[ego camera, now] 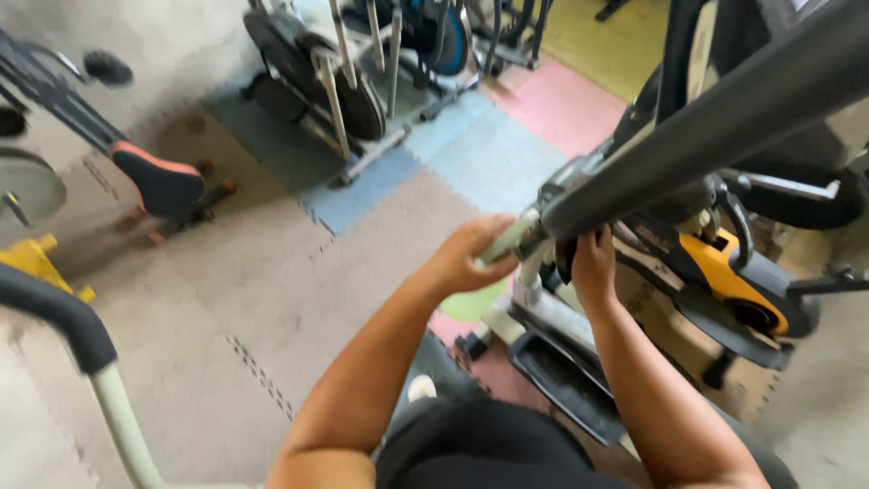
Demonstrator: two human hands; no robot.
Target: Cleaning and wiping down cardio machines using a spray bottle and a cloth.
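Observation:
My left hand (471, 254) is closed around a pale green handle-like tool (505, 241) whose tip meets the joint of an exercise machine. My right hand (593, 264) grips a dark part just under the machine's thick black bar (715, 118), right beside the same joint. The machine is an elliptical trainer with a grey frame (529, 288), a black pedal (566, 385) and a yellow and black housing (724, 272). Both my forearms reach forward from the bottom of the view.
A black and orange bench (161, 181) stands at the left, a rack with weight plates (335, 81) at the back. A padded handle on a pale post (72, 335) rises at lower left. Foam floor tiles in grey, blue and pink cover the ground.

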